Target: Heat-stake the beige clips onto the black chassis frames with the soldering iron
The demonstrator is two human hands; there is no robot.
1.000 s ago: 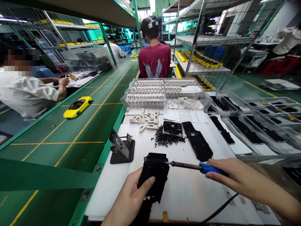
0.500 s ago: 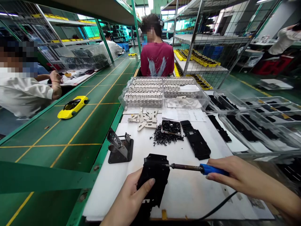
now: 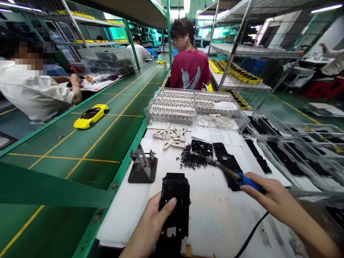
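My left hand grips a black plastic plate with cut-outs near the bench's front edge, thumb on its face. In my right hand is a soldering iron by its blue handle. Its blurred tip points left, close to a heap of small black parts around a small box full of them; whether it touches any I cannot tell. Partly behind the iron lies a second black plate. A metal iron stand stands to the left, and several pale flat pieces lie behind the heap.
Clear trays of pale parts stand at the bench's back. Plastic trays with black plates fill the right. On the green conveyor at left sits a yellow toy car. One person sits ahead, another across the conveyor.
The soldering iron has left the held plate and swung up and away toward the heap of small black parts. The plate is now more upright in my left hand. The view has shifted slightly.
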